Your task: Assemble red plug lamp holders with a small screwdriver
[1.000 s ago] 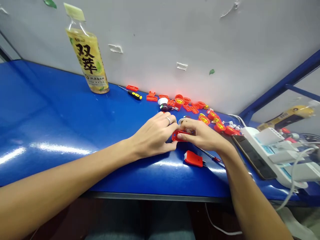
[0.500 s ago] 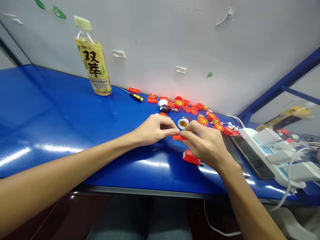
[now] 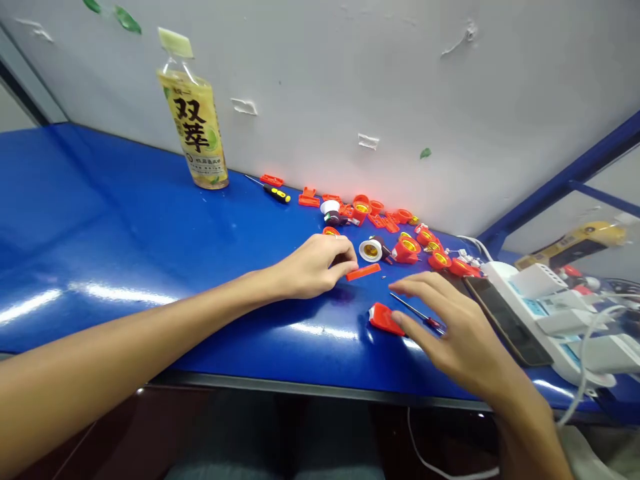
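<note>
Between the thumb and fingers of my left hand [image 3: 323, 267] is the end of a flat, narrow orange-red plastic piece [image 3: 364, 272]. My right hand [image 3: 450, 327] holds nothing, its fingers apart. Its thumb reaches the edge of a red plastic part [image 3: 385, 319] on the table; whether it touches cannot be made out. A thin screwdriver [image 3: 417, 311] lies beneath the right fingers, between them and the red part. Just beyond the hands lies a white-rimmed lamp socket [image 3: 371, 251] with a brass-coloured inside.
Several orange-red sockets and plastic pieces [image 3: 407, 248] lie along the wall. A yellow-black screwdriver [image 3: 277, 194] rests near a drink bottle [image 3: 200, 140]. At right are a phone [image 3: 505, 320] and a white power strip [image 3: 545, 313] with chargers and cables. The blue table [image 3: 240, 353] has a dark front edge.
My right hand has let go of the orange-red piece and moved right and nearer, opening over the screwdriver. My left hand still holds the piece. The view has shifted slightly.
</note>
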`<state>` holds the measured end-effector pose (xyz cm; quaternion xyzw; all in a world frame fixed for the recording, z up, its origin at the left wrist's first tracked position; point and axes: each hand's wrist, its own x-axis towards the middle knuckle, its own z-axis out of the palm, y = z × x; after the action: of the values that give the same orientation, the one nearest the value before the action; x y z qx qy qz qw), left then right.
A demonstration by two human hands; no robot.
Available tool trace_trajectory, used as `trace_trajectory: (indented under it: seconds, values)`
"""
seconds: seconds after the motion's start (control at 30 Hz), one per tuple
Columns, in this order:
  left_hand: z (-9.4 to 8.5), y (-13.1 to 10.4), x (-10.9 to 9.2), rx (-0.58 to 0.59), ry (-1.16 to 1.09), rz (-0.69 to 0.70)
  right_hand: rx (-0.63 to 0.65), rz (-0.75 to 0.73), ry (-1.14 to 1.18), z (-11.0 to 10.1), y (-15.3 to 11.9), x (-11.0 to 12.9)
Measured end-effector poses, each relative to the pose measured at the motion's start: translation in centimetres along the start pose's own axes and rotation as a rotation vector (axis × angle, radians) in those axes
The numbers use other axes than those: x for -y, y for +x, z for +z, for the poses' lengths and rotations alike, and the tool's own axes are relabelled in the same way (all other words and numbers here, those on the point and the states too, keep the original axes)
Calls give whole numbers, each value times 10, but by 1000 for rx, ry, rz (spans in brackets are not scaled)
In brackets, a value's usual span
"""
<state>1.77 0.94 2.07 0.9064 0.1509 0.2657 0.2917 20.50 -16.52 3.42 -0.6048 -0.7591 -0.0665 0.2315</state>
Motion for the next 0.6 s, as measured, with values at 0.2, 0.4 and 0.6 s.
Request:
trace_trajectory:
  seconds: [0.2,0.4,0.6]
  values:
    - [-2,-1,-4,-18,-19,35,143,50,-33,16,-34,-2]
    - [-2,-5,0,-9,-3,91,-16,76,94,29,-33,-4]
    - [-2,-9,5,99,83,197,40,106,257,29,-13,-3]
